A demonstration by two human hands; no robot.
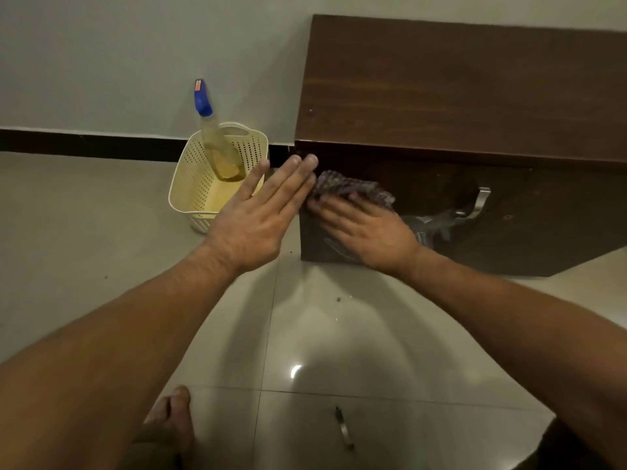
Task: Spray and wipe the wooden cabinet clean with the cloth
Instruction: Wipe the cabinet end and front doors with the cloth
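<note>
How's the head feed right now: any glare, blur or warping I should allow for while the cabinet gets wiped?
Head view: dim, warm light; a small glare spot on the floor tile; the right hand and the cloth under it look slightly motion-blurred; wide-angle warping slants the wooden cabinet; its dark glossy front shows murky reflections beside the handle.

You can read no text, label, brand or number here; the spray bottle (220,147) at 11 o'clock shows no legible marking.

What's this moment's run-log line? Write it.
right hand: presses cloth on cabinet front | left hand: flat, at cabinet corner | spray bottle: in basket
</note>
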